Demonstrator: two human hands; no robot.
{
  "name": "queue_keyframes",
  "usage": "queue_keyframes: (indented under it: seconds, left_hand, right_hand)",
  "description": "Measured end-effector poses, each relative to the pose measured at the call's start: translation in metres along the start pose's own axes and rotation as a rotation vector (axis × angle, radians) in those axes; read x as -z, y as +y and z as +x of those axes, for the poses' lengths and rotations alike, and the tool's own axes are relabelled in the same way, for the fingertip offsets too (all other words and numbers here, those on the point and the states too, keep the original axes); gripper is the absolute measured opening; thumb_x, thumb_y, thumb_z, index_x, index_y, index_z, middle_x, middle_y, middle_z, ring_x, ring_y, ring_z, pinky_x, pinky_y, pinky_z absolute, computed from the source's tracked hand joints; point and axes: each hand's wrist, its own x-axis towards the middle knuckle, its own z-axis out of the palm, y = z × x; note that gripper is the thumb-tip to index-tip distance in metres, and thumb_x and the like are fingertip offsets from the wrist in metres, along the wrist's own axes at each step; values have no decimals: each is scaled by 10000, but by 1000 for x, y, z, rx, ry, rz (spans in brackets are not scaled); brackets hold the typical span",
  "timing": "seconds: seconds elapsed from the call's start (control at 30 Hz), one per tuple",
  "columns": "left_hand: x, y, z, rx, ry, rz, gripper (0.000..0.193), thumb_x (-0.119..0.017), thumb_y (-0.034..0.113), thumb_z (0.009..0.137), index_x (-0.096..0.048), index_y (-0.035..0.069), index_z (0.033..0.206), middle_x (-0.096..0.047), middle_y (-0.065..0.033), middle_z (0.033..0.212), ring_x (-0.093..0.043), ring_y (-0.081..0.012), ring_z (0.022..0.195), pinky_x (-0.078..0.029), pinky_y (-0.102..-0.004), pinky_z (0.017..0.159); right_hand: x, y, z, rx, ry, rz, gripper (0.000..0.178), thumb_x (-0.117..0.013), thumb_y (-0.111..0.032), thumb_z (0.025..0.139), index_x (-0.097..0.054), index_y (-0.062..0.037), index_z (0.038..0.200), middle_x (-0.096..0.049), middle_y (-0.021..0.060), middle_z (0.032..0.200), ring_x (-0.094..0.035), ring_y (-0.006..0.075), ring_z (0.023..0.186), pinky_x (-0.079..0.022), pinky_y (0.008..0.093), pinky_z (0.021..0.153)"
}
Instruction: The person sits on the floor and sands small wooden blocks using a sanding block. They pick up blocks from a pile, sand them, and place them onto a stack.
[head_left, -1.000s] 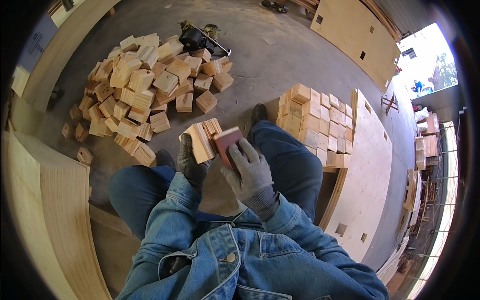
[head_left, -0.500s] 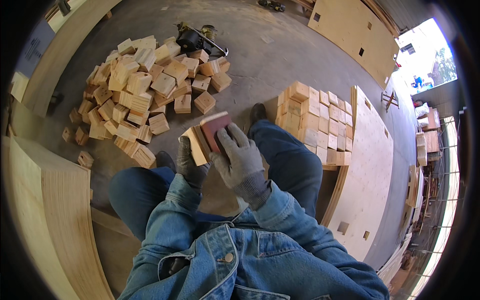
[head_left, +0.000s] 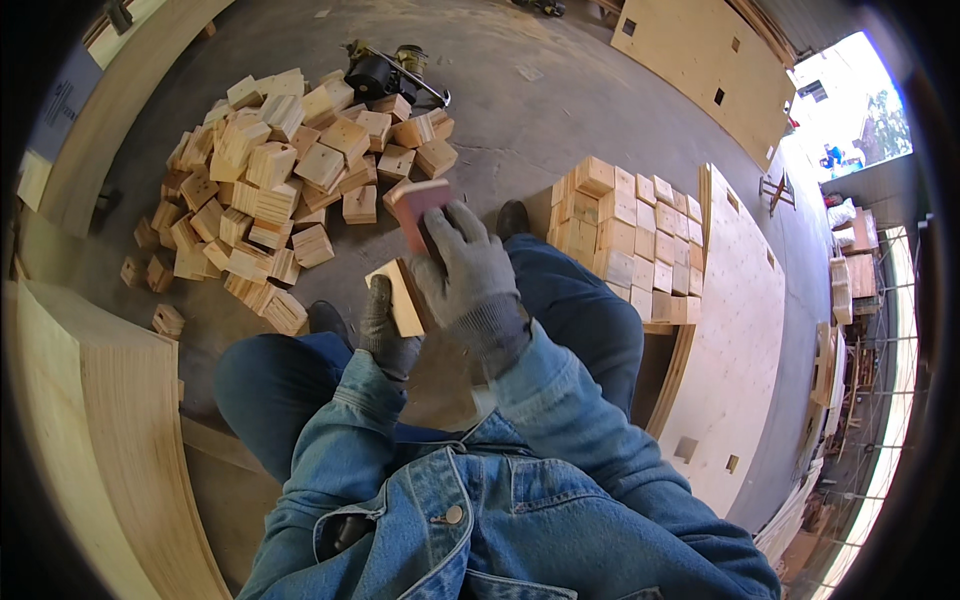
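My gloved left hand [head_left: 385,335] is closed on a pale wooden block [head_left: 402,298], thumb pressed along its near side. Just above and beyond it, my gloved right hand [head_left: 463,265] grips a reddish-brown sanding block [head_left: 415,208] with a flat face. The sanding block's lower end lies close to the wooden block's far edge; whether they touch, I cannot tell. Both hands are between my knees, over the floor. My right fingers partly cover the sanding block.
A loose pile of wooden blocks [head_left: 260,180] lies ahead on the left, with a black-and-olive power tool [head_left: 385,75] behind it. Stacked blocks [head_left: 640,235] stand on the right beside plywood sheets [head_left: 735,340]. Thick stacked boards [head_left: 110,400] rise at my left.
My right hand has slid the sanding block forward and left along the wooden block. The left hand keeps its hold, and the wooden block has tilted slightly.
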Motion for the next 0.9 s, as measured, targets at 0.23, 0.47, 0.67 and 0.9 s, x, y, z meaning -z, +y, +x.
queue_keyframes:
  seconds: [0.23, 0.47, 0.67, 0.9]
  left_hand:
    - [9, 5, 7, -51, 29, -37, 740, -616, 594, 976, -465, 86, 1492, -565, -141, 1434, -551, -313, 1323, -433, -485, 1157]
    - [-14, 1, -2, -6, -15, 19, 708, -570, 590, 1000, -450, 113, 1509, -538, -119, 1471, -535, -304, 1341, -443, -489, 1152]
    - [1, 3, 1, -78, -52, -63, 710, -610, 578, 985, -472, 91, 1484, -561, -133, 1434, -543, -315, 1326, -439, -497, 1146]
    - [-4, 4, 4, -69, -74, -64, 749, -584, 610, 987, -432, 106, 1520, -558, -150, 1434, -529, -324, 1340, -396, -503, 1185]
  right_hand:
    - [7, 6, -90, 16, -24, -14, 545, -739, -255, 894, -583, -43, 1371, -533, 238, 1435, -601, 463, 1180, -488, 510, 1003]
    - [4, 5, -3, -12, 8, 44, 512, -719, -229, 897, -587, -43, 1356, -552, 253, 1409, -624, 474, 1111, -509, 525, 951]
    - [2, -3, -37, 25, -11, 69, 559, -748, -225, 880, -581, -39, 1380, -531, 268, 1431, -607, 464, 1154, -493, 505, 989]
    - [16, -1, -52, 17, -95, 25, 544, -743, -236, 889, -588, -50, 1376, -527, 242, 1451, -605, 444, 1190, -494, 495, 999]
